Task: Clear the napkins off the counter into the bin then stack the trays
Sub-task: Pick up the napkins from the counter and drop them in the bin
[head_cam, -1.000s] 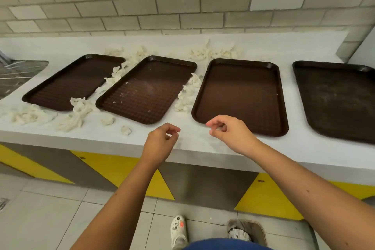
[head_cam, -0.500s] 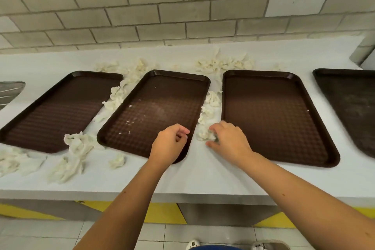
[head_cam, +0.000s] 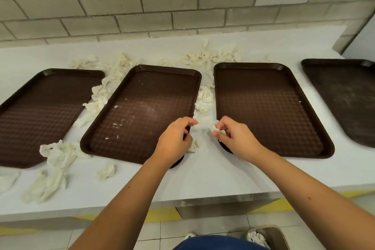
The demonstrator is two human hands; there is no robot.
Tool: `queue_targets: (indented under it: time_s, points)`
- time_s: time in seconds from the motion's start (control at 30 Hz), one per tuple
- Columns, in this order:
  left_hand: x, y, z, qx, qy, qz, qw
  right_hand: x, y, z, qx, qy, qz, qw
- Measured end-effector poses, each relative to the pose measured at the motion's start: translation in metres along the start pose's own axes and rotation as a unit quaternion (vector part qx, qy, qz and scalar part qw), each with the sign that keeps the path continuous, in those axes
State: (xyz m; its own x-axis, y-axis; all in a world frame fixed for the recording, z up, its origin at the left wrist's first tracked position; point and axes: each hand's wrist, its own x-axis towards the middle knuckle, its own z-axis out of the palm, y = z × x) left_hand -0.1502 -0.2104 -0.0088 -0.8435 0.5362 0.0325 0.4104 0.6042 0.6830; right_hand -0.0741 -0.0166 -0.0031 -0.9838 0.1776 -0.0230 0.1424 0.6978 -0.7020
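Now gathering napkins (head_cam: pixel 205 99) beside the middle tray (head_cam: pixel 142 111) on the bench (head_cam: pixel 203 178): right hand (head_cam: pixel 235 138) pinching a wad (head_cam: pixel 214 127), left hand (head_cam: pixel 174 140) curled, grip unclear. Best scooping whole clumps before binning.

Both forearms are bare to the frame's edge, with no sleeves, watch or rings. The left hand (head_cam: pixel 175 140) and right hand (head_cam: pixel 235 138) wear no gloves. Below the arms shows blue clothing (head_cam: pixel 219 243) and a white shoe (head_cam: pixel 189 235).
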Motion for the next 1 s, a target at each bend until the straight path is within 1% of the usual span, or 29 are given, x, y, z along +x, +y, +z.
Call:
queue_targets:
  time_s: [0.1, 0.17, 0.23, 0.27, 0.33, 0.47, 0.57, 0.63, 0.7, 0.73, 0.77, 0.8, 0.83, 0.87, 1.0]
  points:
    - [0.001, 0.006, 0.003, 0.019, -0.023, 0.026, 0.999, 0.002, 0.000, -0.005, -0.001, 0.013, -0.001, 1.000]
    - [0.002, 0.005, 0.004, 0.097, -0.040, 0.075, 0.992, 0.003, -0.002, -0.007, 0.015, 0.023, 0.010, 1.000]
    - [0.003, -0.002, 0.004, 0.204, -0.058, 0.115, 0.970, 0.005, -0.004, -0.006, 0.068, 0.034, 0.039, 0.996]
    - [0.003, -0.005, 0.005, 0.250, -0.062, 0.122, 0.959, 0.007, -0.004, -0.004, 0.099, 0.043, 0.056, 0.993]
    - [0.004, -0.008, 0.008, 0.305, -0.054, 0.126, 0.942, 0.011, -0.005, -0.001, 0.159, 0.065, 0.084, 0.982]
    - [0.010, -0.003, 0.014, 0.377, -0.037, 0.135, 0.916, 0.014, -0.013, -0.001, 0.259, 0.079, 0.114, 0.956]
    - [0.014, 0.001, 0.016, 0.417, -0.061, 0.136, 0.897, 0.015, -0.019, 0.000, 0.307, 0.092, 0.119, 0.940]
    - [0.015, 0.002, 0.015, 0.400, -0.069, 0.133, 0.904, 0.013, -0.021, 0.001, 0.363, 0.093, 0.131, 0.918]
    - [0.013, 0.007, 0.011, 0.328, -0.048, 0.128, 0.935, 0.011, -0.023, 0.000, 0.404, 0.090, 0.154, 0.897]
    - [0.011, 0.009, 0.009, 0.262, -0.039, 0.114, 0.957, 0.011, -0.023, 0.000, 0.403, 0.091, 0.160, 0.897]
    - [0.009, 0.012, 0.006, 0.179, -0.042, 0.084, 0.979, 0.010, -0.024, -0.001, 0.389, 0.093, 0.164, 0.902]
    - [0.006, 0.015, 0.004, 0.094, -0.056, 0.042, 0.993, 0.009, -0.024, -0.001, 0.364, 0.098, 0.169, 0.911]
    - [0.005, 0.018, 0.002, 0.028, -0.065, 0.007, 0.997, 0.008, -0.024, -0.001, 0.343, 0.102, 0.170, 0.918]
    - [0.003, 0.021, 0.002, -0.008, -0.060, -0.009, 0.998, 0.006, -0.023, -0.002, 0.334, 0.102, 0.164, 0.923]
    - [-0.002, 0.028, 0.009, -0.047, -0.026, -0.019, 0.998, -0.006, -0.020, -0.005, 0.328, 0.093, 0.128, 0.931]
